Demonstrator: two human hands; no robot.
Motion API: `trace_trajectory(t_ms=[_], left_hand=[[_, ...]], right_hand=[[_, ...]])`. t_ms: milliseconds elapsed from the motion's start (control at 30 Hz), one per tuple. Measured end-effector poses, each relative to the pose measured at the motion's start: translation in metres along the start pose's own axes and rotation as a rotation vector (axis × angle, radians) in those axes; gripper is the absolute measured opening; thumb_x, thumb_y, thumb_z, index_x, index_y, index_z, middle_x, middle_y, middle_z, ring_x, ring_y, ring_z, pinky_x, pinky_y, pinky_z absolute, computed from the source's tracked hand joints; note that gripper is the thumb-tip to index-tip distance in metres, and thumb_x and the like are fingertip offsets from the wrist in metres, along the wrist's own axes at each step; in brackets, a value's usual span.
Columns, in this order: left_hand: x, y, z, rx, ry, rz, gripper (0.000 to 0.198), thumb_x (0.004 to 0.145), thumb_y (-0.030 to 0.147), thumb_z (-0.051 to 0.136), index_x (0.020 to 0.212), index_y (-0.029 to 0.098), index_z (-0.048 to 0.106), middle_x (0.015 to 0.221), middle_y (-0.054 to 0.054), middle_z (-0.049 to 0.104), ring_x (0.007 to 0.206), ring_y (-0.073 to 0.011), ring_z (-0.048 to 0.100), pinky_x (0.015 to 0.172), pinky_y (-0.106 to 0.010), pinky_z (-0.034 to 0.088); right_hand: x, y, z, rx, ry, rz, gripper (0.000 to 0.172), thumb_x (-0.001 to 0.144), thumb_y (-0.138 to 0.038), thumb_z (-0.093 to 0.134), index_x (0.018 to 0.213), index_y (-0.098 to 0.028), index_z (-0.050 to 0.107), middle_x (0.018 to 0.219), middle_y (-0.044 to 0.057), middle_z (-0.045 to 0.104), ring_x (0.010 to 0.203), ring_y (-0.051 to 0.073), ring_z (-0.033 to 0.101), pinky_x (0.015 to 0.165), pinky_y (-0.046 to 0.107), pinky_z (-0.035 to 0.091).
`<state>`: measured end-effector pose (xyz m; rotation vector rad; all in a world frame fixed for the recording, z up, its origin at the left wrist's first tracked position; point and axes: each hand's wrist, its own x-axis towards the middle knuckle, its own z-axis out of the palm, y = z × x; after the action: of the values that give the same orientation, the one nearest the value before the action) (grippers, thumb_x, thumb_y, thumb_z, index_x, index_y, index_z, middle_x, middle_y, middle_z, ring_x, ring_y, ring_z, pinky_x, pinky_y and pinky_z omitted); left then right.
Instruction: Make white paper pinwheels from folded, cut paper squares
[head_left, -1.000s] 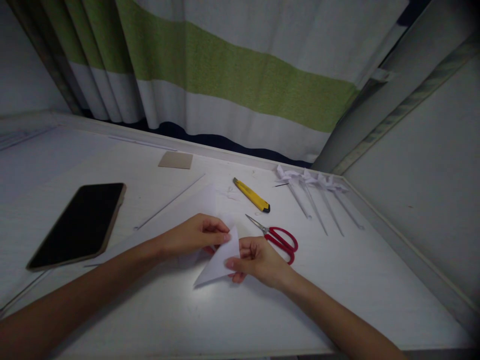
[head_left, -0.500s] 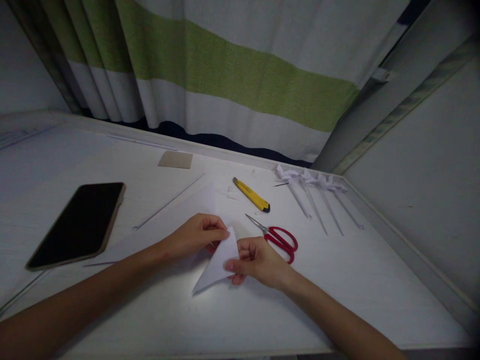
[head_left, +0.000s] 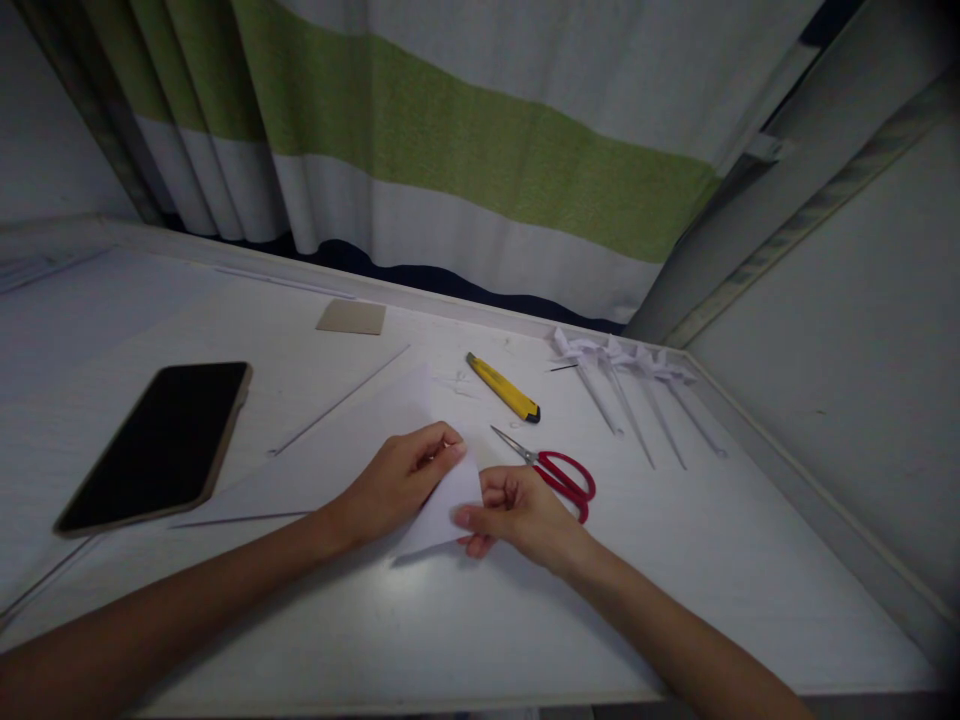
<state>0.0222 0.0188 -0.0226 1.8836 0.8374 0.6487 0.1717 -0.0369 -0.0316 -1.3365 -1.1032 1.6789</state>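
Both hands hold a small folded piece of white paper (head_left: 448,507) just above the table, its pointed end toward me. My left hand (head_left: 409,472) pinches its upper edge between thumb and fingers and covers part of it. At the right edge, my right hand (head_left: 517,512) grips the paper with the thumb on top and fingers behind. Under and behind my left hand lies a larger white paper sheet (head_left: 300,478). Red-handled scissors (head_left: 559,475) rest just beyond my right hand, and a yellow utility knife (head_left: 502,387) lies farther back.
A dark-screened tablet (head_left: 161,440) lies at the left on the white table (head_left: 360,640). Several paper pieces with crumpled tops and thin stems (head_left: 634,385) sit at the back right. A thin paper stick (head_left: 341,400) and a beige card (head_left: 352,317) lie behind the hands.
My left hand has shifted slightly up and right along the paper, now covering more of it. The paper's near tip has risen a little; my right hand keeps its grip.
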Motion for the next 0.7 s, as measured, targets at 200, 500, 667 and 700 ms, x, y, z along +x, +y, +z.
trace_trajectory(t_ms=[200, 500, 667, 700], left_hand=[[0.002, -0.004, -0.002, 0.195, -0.065, -0.020, 0.036, 0.083, 0.043, 0.034, 0.063, 0.016, 0.049, 0.057, 0.004, 0.048, 0.054, -0.0102, 0.044, 0.049, -0.021, 0.029], [0.001, 0.005, -0.001, 0.260, -0.015, 0.049, 0.030, 0.084, 0.033, 0.036, 0.060, 0.017, 0.044, 0.052, 0.006, 0.044, 0.049, -0.0077, 0.042, 0.049, -0.020, 0.029], [0.001, 0.007, 0.000, 0.245, 0.001, 0.078, 0.028, 0.085, 0.031, 0.036, 0.061, 0.017, 0.041, 0.052, 0.007, 0.041, 0.048, -0.0074, 0.041, 0.050, -0.020, 0.029], [0.001, 0.006, 0.001, 0.243, -0.002, 0.079, 0.028, 0.085, 0.031, 0.035, 0.062, 0.017, 0.041, 0.052, 0.007, 0.042, 0.049, -0.0075, 0.041, 0.050, -0.020, 0.029]], right_hand=[[0.003, -0.005, -0.005, 0.043, 0.061, -0.059, 0.032, 0.050, -0.032, 0.073, 0.067, -0.010, 0.058, 0.053, -0.002, 0.061, 0.040, 0.006, 0.056, 0.042, 0.016, 0.047], [0.000, -0.008, -0.005, 0.044, 0.069, -0.087, 0.031, 0.050, -0.034, 0.073, 0.063, -0.012, 0.055, 0.048, -0.004, 0.059, 0.041, 0.007, 0.057, 0.043, 0.016, 0.048], [-0.003, -0.010, -0.003, 0.029, 0.082, -0.114, 0.032, 0.051, -0.036, 0.072, 0.065, -0.012, 0.056, 0.050, -0.003, 0.059, 0.041, 0.008, 0.057, 0.043, 0.016, 0.048], [-0.003, -0.010, -0.003, 0.028, 0.082, -0.111, 0.033, 0.051, -0.037, 0.072, 0.066, -0.012, 0.056, 0.050, -0.003, 0.059, 0.042, 0.008, 0.057, 0.043, 0.016, 0.047]])
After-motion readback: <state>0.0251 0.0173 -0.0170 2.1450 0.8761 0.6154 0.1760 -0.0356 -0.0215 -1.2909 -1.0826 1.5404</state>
